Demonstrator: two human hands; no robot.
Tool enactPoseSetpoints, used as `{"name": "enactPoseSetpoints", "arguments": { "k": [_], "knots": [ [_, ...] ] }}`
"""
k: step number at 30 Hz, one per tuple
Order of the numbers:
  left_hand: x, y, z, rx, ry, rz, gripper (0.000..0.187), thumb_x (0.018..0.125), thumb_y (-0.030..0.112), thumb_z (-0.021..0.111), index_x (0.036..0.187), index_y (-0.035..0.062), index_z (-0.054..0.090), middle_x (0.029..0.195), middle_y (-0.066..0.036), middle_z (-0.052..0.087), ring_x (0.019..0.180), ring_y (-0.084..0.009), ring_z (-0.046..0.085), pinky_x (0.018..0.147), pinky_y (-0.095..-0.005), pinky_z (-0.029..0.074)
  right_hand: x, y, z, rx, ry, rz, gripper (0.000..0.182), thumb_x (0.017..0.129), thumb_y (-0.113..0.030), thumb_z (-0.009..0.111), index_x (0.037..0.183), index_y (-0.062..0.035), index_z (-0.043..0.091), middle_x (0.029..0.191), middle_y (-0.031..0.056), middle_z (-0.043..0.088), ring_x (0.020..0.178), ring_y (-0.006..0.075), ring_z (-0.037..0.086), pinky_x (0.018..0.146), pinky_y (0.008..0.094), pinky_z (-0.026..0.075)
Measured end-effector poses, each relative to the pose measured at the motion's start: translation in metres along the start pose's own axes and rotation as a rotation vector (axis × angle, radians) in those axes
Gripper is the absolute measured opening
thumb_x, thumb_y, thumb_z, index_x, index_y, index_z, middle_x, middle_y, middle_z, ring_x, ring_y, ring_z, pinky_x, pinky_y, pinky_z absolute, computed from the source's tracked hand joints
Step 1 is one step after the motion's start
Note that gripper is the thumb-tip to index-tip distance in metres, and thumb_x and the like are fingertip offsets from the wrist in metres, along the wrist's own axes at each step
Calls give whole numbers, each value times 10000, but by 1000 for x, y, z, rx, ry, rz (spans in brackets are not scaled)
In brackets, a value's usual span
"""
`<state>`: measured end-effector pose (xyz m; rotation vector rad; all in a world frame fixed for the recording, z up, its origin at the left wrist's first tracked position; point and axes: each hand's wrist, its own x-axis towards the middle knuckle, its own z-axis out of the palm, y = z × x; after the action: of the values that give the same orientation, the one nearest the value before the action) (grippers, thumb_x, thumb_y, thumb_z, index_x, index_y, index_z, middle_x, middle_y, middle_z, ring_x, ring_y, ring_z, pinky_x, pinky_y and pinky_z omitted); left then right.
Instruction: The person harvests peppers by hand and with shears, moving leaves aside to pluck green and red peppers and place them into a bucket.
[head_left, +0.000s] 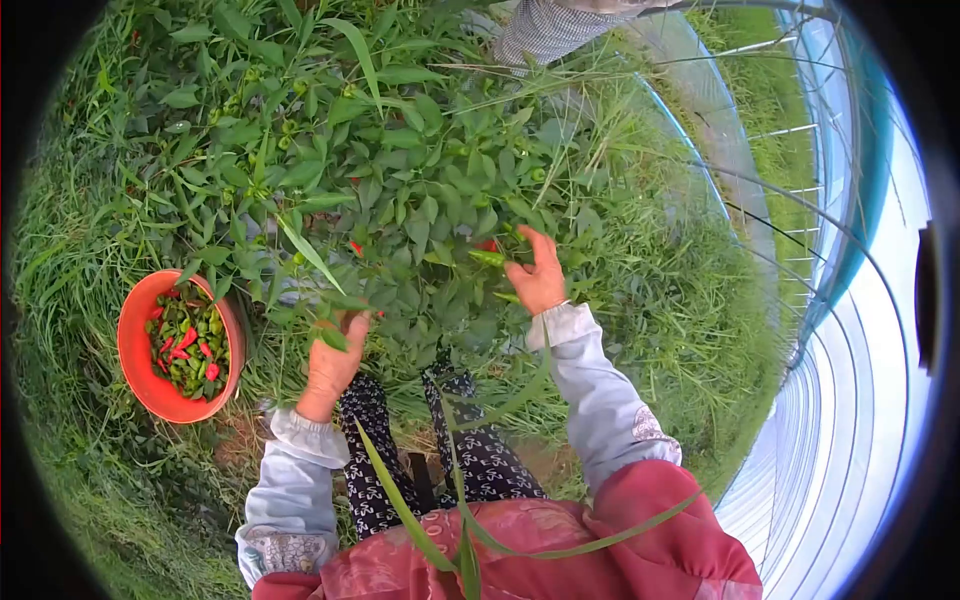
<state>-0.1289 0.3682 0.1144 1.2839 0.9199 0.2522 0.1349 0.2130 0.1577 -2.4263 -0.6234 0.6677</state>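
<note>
My right hand [541,277] reaches into the pepper plants [410,215], thumb and index finger apart. Just beside its thumb hangs a green chili pepper [487,258], with a red pepper [487,244] partly hidden by leaves behind it. Lower down, my left hand [333,368] is at the near edge of the foliage with its thumb raised. A leaf [332,337] covers part of its fingers, so whether they hold anything is hidden. A small red pepper [357,248] shows among the leaves between the hands.
On the left, an orange-red bucket [133,345] holds many green and some red peppers [186,340]. Long grass blades cross in front of my body. Another person's sleeve [550,35] shows at the top. Greenhouse hoops and plastic sheeting [850,400] curve along the right.
</note>
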Motion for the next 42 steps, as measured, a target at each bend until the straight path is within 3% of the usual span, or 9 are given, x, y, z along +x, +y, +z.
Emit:
{"name": "enactPoseSetpoints", "arguments": {
  "k": [7, 16, 21, 23, 27, 31, 37, 40, 42],
  "knots": [
    [50, 50, 88, 306, -351, 324, 175, 764, 39, 560, 934, 15, 593, 937, -128, 623, 877, -307, 594, 774, -354, 475, -26, 24, 13, 541, 100, 274, 596, 704, 140, 398, 1268, -52, 408, 1328, 113, 405, 1259, 264, 365, 914, 351, 431],
    [30, 10, 136, 942, -306, 599, 229, 713, 120, 575, 934, 60, 579, 826, -95, 623, 876, -264, 575, 775, -397, 417, -70, 19, 42, 851, 68, 473, 597, 674, 106, 480, 1261, 30, 404, 1271, 186, 457, 1221, 285, 412, 982, 351, 368],
    [-4, -8, 125, 1079, -335, 588, 126, 708, 133, 564, 823, 84, 548, 651, -75, 582, 676, -268, 578, 680, -386, 425, -73, 63, 43, 609, -103, 390, 494, 738, -41, 581, 1213, -1, 451, 1208, 169, 501, 1143, 304, 478, 939, 354, 401],
    [-22, -10, 115, 1107, -293, 575, 93, 720, 137, 546, 798, 86, 544, 609, -68, 574, 616, -271, 577, 652, -385, 434, -82, 38, 30, -212, -262, 121, 498, 759, -208, 630, 1195, -30, 468, 1162, 189, 516, 1059, 340, 519, 894, 367, 425],
    [-45, 13, 103, 972, -384, 48, 193, 730, 197, 547, 695, 10, 578, 646, -199, 610, 644, -329, 629, 637, -445, 498, -95, 31, 55, -207, -305, 77, 549, 744, -302, 658, 1206, -77, 465, 1115, 200, 520, 964, 370, 545, 804, 414, 457],
    [-60, 37, 87, 964, -559, -95, 198, 768, 206, 517, 816, 48, 626, 724, -195, 619, 702, -378, 605, 660, -448, 486, -112, 7, 76, -252, -345, 52, 526, 738, -140, 622, 1232, -98, 446, 997, 189, 517, 838, 381, 563, 676, 438, 470],
    [-19, 57, 74, 784, -166, 107, 183, 787, 126, 494, 913, 63, 610, 768, -188, 613, 743, -391, 588, 666, -447, 479, -128, -4, 97, -44, -294, 246, 426, 761, -144, 577, 1172, -89, 479, 980, 181, 536, 833, 343, 572, 654, 403, 472],
    [12, 58, 115, 810, -401, 289, 201, 757, 107, 529, 928, 28, 598, 810, -193, 612, 754, -382, 597, 671, -439, 484, -142, -13, 91, -167, -170, 82, 289, 827, -206, 504, 1076, -60, 524, 977, 196, 581, 870, 284, 584, 725, 356, 460],
    [26, -4, 153, 1114, -459, 270, 162, 765, 116, 532, 883, 27, 599, 787, -196, 617, 729, -359, 613, 629, -419, 492, -133, 5, 107, -545, -740, -61, 334, 760, -120, 504, 1073, -22, 566, 1034, 180, 580, 976, 317, 568, 780, 401, 485]
  ]
}}
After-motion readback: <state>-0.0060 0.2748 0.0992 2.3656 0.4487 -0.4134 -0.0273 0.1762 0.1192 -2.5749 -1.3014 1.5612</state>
